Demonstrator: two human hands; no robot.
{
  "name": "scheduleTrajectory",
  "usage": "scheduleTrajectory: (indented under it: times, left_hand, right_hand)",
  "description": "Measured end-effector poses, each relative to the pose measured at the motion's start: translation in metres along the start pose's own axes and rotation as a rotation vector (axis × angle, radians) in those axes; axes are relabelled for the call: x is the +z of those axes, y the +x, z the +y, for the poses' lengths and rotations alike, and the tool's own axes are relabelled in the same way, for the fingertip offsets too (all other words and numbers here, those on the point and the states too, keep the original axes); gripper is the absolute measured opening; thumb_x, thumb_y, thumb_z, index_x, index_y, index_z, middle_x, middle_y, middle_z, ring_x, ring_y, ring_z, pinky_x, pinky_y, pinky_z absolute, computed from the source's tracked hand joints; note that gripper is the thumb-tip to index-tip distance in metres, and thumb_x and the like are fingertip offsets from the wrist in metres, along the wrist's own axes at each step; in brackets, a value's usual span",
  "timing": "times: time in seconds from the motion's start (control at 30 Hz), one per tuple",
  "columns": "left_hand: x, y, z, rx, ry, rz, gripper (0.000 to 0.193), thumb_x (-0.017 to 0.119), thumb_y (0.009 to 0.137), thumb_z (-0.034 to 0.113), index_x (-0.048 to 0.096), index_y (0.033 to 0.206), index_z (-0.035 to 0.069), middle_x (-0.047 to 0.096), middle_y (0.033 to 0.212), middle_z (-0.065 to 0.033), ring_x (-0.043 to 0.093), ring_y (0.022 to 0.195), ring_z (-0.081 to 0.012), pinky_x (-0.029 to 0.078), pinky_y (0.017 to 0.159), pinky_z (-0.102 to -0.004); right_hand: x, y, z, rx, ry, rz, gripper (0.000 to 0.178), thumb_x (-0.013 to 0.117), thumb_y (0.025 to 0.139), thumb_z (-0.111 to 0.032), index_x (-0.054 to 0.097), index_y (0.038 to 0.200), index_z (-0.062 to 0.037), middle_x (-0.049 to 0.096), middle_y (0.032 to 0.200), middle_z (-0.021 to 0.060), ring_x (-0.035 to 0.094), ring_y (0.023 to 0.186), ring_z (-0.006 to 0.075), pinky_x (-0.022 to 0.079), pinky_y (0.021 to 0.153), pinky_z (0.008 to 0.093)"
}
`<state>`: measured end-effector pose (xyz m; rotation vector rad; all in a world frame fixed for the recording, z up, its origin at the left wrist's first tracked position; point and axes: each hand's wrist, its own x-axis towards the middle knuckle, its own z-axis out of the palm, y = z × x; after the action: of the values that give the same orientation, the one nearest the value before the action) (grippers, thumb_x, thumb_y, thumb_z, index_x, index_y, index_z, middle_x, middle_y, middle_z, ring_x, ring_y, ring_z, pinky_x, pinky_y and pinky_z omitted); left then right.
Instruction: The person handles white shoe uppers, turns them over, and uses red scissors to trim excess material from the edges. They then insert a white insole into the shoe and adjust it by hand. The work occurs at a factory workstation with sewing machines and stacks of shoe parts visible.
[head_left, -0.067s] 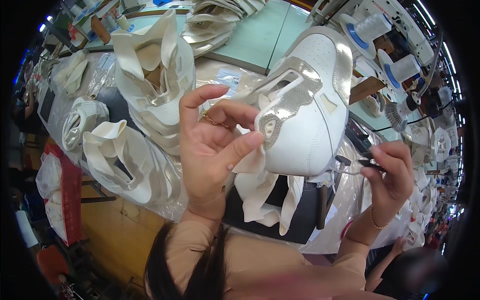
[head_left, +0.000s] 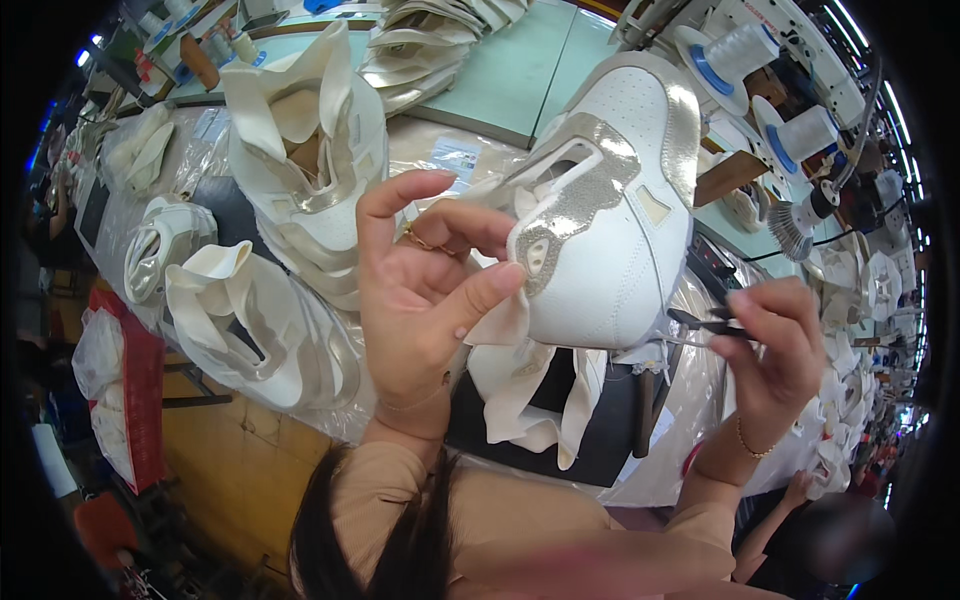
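White shoe-upper stacks [head_left: 290, 350] stood beside the left hand [head_left: 425, 265] pinching a white-and-gold shoe upper [head_left: 600, 270], partly hiding a flat black board [head_left: 602, 445], the right hand [head_left: 778, 335] gripping a slim black two-pointed tool [head_left: 690, 320].

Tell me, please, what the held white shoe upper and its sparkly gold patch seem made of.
White rounded shoe upper: probably real or imitation leather, smooth and lightly glossy, with soft highlights. Sparkly gold patch: perhaps glitter-coated synthetic, its speckles catching light.

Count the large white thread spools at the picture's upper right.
2: one spool near the top, and a second spool below and right of it, both above the right hand in the picture. Others may be hidden.
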<state>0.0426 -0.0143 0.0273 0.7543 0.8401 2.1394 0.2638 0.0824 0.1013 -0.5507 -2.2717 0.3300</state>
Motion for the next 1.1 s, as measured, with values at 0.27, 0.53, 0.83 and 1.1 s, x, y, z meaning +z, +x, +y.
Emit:
scheduleTrajectory:
  times: [0.27,0.53,0.83,1.1]
  left_hand:
    - [0.002,-0.002,0.0,0.033,0.05,-0.043,0.066,0.072,0.076,-0.008,0.036,0.129,0.004,0.063,0.097,-0.0164,0.059,0.092,-0.0184,0.046,0.088,-0.0303]
    - [-0.001,-0.002,-0.003,0.044,0.014,-0.065,0.066,0.07,0.077,-0.011,0.035,0.131,0.005,0.063,0.098,-0.0175,0.058,0.092,-0.0181,0.045,0.088,-0.0308]
    - [0.001,-0.003,0.0,0.003,0.029,-0.048,0.067,0.07,0.077,-0.011,0.035,0.131,0.006,0.063,0.097,-0.0176,0.058,0.092,-0.018,0.046,0.088,-0.0304]
    - [0.002,-0.003,-0.001,0.008,0.039,-0.041,0.068,0.07,0.075,-0.012,0.034,0.131,0.006,0.064,0.096,-0.0182,0.059,0.091,-0.0186,0.046,0.087,-0.0309]
  right_hand:
    - [0.028,0.051,-0.006,-0.213,0.03,-0.352,0.032,0.078,0.06,-0.01,0.072,0.092,-0.0067,0.062,0.082,0.0043,0.057,0.073,0.0219,0.044,0.061,0.0312]
    - [0.037,0.069,-0.005,-0.255,0.107,-0.469,0.035,0.078,0.06,-0.004,0.072,0.095,-0.0068,0.062,0.084,0.0047,0.059,0.075,0.022,0.047,0.062,0.0322]
    - [0.037,0.073,-0.005,-0.26,0.107,-0.522,0.033,0.078,0.061,-0.001,0.072,0.093,-0.006,0.061,0.085,0.0059,0.06,0.073,0.0218,0.047,0.06,0.0317]
    - [0.037,0.066,-0.008,-0.361,-0.004,-0.43,0.025,0.075,0.066,-0.005,0.072,0.09,-0.0061,0.061,0.079,0.0028,0.058,0.067,0.0208,0.044,0.056,0.0308]
